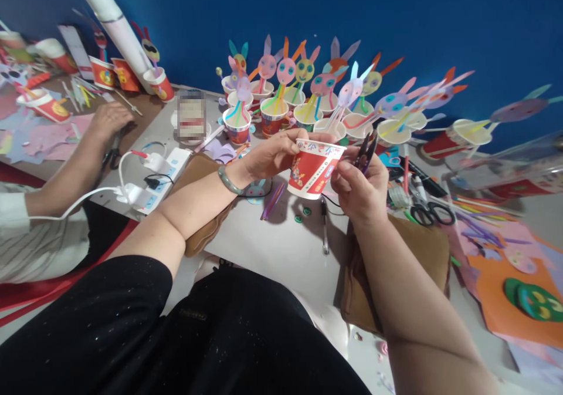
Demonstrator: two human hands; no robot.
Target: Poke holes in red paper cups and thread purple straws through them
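A red and white printed paper cup (313, 172) is held up over the table, slightly tilted. My left hand (281, 151) is closed around its rim on the left side, a bangle on the wrist. My right hand (363, 186) is at the cup's right side, its fingers curled round black scissors (366, 151) with two dark points upward. Whether its fingertips press on the cup I cannot tell. Below the cup lie purple strips (273, 200), two small green discs (302, 214) and a pen (325, 228).
Several cups with paper rabbit heads (285, 71) stand along the blue wall. Black-handled scissors (433, 212) lie at the right, near orange paper (505, 301). A white power strip (165, 181) with cables is at the left, beside another person's hand (109, 119).
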